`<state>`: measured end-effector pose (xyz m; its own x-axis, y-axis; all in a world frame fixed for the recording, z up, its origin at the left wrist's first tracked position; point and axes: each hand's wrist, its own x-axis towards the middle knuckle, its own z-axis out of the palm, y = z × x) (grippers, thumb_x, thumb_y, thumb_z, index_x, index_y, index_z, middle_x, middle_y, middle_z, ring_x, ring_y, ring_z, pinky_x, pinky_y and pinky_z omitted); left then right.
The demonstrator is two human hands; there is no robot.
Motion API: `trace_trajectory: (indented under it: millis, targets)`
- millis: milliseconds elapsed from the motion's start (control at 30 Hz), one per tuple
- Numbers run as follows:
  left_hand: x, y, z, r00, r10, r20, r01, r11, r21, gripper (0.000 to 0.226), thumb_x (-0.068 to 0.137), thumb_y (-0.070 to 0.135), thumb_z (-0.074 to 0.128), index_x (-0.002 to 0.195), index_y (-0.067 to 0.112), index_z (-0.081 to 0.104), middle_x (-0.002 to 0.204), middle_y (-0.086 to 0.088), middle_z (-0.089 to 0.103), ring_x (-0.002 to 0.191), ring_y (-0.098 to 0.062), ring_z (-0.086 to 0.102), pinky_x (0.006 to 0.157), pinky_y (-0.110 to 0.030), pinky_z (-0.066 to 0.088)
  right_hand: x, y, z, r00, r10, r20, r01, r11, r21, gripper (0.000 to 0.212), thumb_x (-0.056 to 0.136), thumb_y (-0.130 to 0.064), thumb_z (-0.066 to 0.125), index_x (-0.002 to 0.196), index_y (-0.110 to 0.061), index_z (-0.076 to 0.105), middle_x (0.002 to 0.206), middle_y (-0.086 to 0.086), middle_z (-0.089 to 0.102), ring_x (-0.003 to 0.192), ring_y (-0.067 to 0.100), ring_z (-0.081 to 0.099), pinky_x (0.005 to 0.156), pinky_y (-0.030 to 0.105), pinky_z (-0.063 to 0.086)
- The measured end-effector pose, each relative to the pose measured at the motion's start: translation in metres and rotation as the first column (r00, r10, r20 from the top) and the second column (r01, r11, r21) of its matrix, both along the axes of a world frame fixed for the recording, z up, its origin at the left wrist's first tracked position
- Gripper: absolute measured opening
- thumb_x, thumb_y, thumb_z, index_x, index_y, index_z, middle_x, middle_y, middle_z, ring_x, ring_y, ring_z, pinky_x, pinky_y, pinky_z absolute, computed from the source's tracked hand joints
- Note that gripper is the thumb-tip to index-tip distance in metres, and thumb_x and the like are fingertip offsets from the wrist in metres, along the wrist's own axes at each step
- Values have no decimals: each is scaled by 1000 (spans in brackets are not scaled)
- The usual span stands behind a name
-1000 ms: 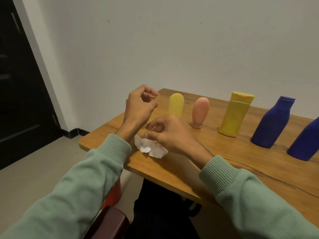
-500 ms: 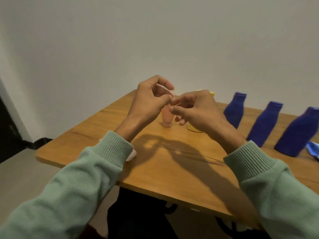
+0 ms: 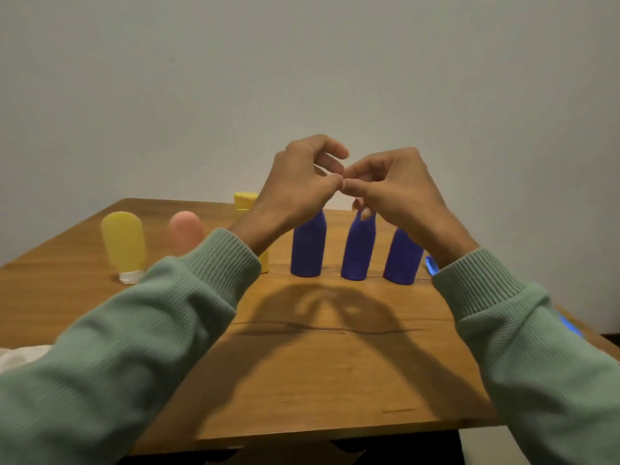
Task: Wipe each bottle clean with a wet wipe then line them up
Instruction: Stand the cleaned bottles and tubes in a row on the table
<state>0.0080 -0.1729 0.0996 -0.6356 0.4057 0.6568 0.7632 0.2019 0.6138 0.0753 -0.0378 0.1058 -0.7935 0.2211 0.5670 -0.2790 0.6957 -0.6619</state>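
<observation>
Hands are up over the table (image 3: 335, 364), off the work. Left hand (image 3: 298, 186) and right hand (image 3: 396, 193) meet fingertip to fingertip in mid-air. Both have the fingers curled in, thumb against forefinger. I see nothing held in either: no wipe, no bottle.

Bottles stand upright in a row toward the far edge:
- yellow tube (image 3: 124, 243)
- pink tube (image 3: 186, 231)
- yellow bottle (image 3: 246, 199), half hidden behind the left wrist
- three blue bottles (image 3: 308, 246), close together

Wipe (image 3: 20, 355) is a white crumpled lump at the near left edge, beside the left sleeve and well apart from both hands.

My read: a pause between steps. The row looks lined up, but I cannot tell which bottles are wiped. The next move calls for one hand to drop and pinch the wipe while the other grips a bottle by its body. The narrow blue ones stand close and could tip.
</observation>
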Motion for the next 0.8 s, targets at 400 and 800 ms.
trace_trajectory:
  millis: [400,800]
  targets:
    - [-22,110,-11,995,-94,-45,71,928,-366,45,81,27,75,122,19,60,111,3,67,106,-12,60,95,-35,50,15,126,-6,951,-295,87,297,955,-4,28,68,-17,82,94,-19,72,84,1,71,77,11,67,67,29,54]
    - [-41,157,-14,990,-77,-114,-12,775,-631,49,73,34,82,116,16,66,100,1,72,97,-18,63,91,-39,51,-7,147,-18,899,-208,386,200,978,62,52,66,-14,84,114,-9,65,95,7,71,85,20,68,82,40,56]
